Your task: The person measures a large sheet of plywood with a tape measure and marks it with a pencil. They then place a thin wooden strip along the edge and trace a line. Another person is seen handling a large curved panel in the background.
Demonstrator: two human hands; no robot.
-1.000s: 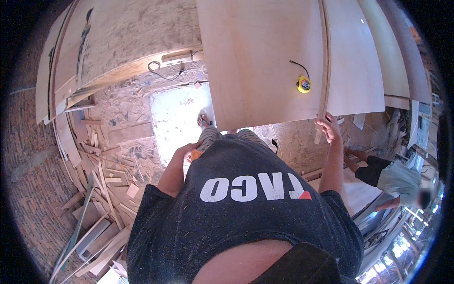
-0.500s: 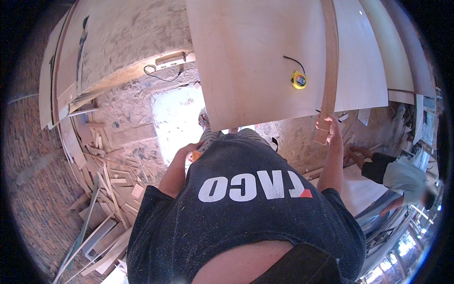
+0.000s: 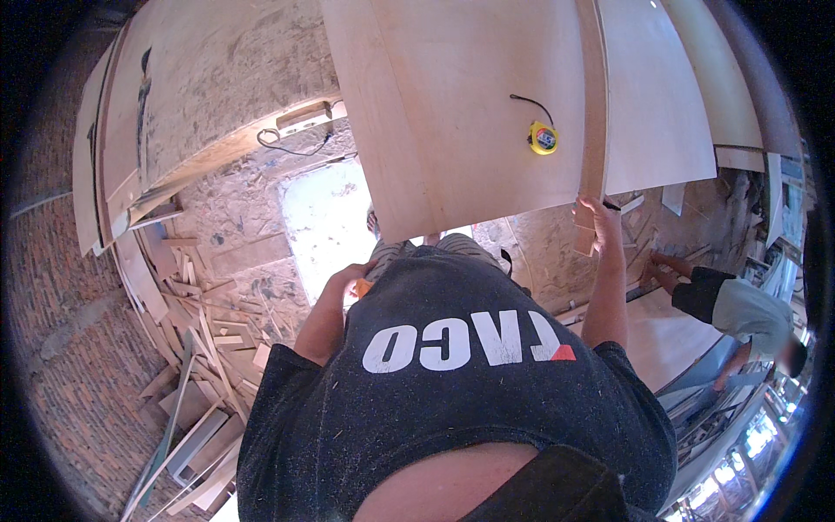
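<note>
The hands are well apart. The right hand (image 3: 600, 226) pinches the near end of a wooden strip (image 3: 594, 113) lying across the board (image 3: 470, 130), right of the tape measure (image 3: 542, 137); light, even pressure should keep it from skewing. Whether the left hand (image 3: 350, 278) grips the orange thing (image 3: 362, 286) cannot be told.

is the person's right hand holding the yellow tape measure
No, the yellow tape measure lies on the plywood sheet, while the right hand holds the wooden strip.
</note>
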